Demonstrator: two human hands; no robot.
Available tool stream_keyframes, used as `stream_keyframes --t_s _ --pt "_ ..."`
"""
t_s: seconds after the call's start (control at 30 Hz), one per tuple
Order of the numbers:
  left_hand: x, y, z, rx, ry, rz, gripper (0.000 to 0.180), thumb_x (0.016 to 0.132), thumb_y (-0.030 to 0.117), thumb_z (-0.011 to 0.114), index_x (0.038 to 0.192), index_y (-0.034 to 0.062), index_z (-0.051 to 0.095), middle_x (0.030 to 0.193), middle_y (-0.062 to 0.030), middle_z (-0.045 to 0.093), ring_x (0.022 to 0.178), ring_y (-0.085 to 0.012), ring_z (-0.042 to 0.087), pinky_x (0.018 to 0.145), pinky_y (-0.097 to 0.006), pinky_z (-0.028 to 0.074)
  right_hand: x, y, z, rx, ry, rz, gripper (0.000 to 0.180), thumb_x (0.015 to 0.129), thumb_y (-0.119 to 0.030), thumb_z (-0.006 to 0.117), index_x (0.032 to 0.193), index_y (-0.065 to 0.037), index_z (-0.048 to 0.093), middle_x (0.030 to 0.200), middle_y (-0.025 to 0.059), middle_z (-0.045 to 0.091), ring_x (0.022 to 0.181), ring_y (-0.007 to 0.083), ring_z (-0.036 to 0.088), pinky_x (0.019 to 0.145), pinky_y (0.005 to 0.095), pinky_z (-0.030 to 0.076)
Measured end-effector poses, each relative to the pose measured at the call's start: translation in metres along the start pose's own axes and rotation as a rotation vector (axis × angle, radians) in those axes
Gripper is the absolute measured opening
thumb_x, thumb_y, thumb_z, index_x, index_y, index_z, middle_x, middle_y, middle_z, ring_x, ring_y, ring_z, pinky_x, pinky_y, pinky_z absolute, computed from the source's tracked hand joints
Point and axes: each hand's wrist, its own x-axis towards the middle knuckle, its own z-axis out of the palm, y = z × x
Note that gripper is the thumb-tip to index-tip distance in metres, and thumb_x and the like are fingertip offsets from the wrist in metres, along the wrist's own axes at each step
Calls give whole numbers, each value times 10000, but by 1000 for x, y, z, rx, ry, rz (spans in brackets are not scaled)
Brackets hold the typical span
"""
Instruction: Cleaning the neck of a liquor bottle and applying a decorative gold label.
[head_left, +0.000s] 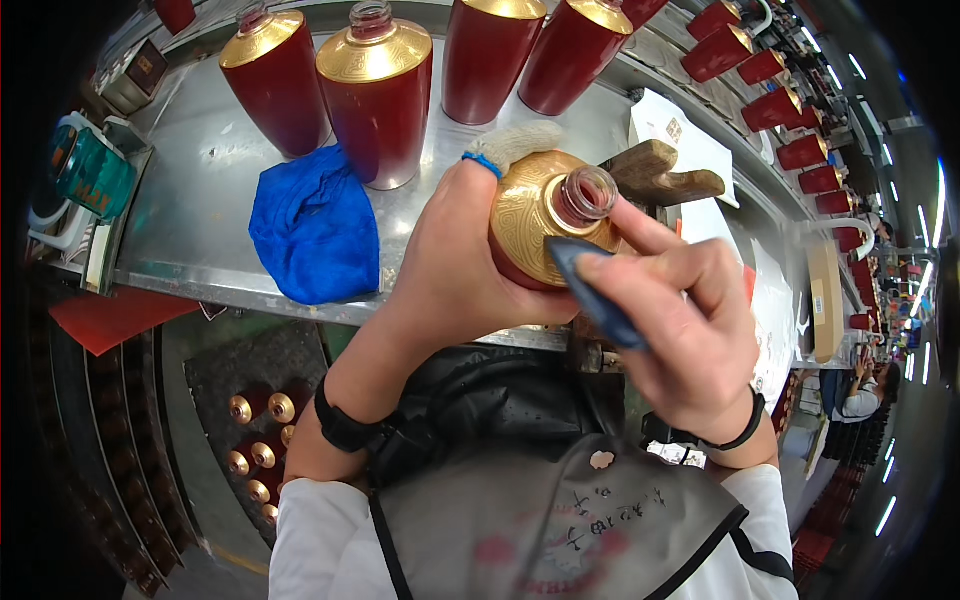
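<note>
One bottle [521, 212] is resting in your clasping left hand [452, 255] while your right hand [700, 315] is pinching a blue wedge [592, 290]; overpressing could be scratching it.

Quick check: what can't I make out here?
Head view:
Base of the held bottle: hidden beneath its top and the left hand.
Shape of the dark blue piece: partly covered by the right hand.
Necks of two bottles beyond the held one: cut off by the upper edge.
Handwork of the distant co-worker: too small.
</note>
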Motion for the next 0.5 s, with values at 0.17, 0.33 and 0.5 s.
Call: stream_keyframes --t_s 0.17,0.33,0.5 --pt "0 -4 4 61 88 39 824 535 265 951 1211 11 556 1058 -138 625 983 -312 645 835 -392 504 3 -4 -9 98 -143 -37 381 709 106 720 1079 17 701 881 135 587 937 331 663 1023 560 502" --pt "-6 -3 2 50 68 20 781 560 297 961 1164 7 560 1068 -153 624 964 -322 645 829 -391 505 5 -4 -4 62 -32 117 354 724 117 676 1064 25 701 851 123 573 920 321 659 1042 566 483" --pt "-11 -1 11 80 116 13 770 578 306 959 1145 -4 540 1108 -165 622 983 -345 631 843 -392 505 -1 -8 -9 51 -226 -15 368 730 121 659 1085 28 691 854 122 577 977 335 658 1052 560 470"
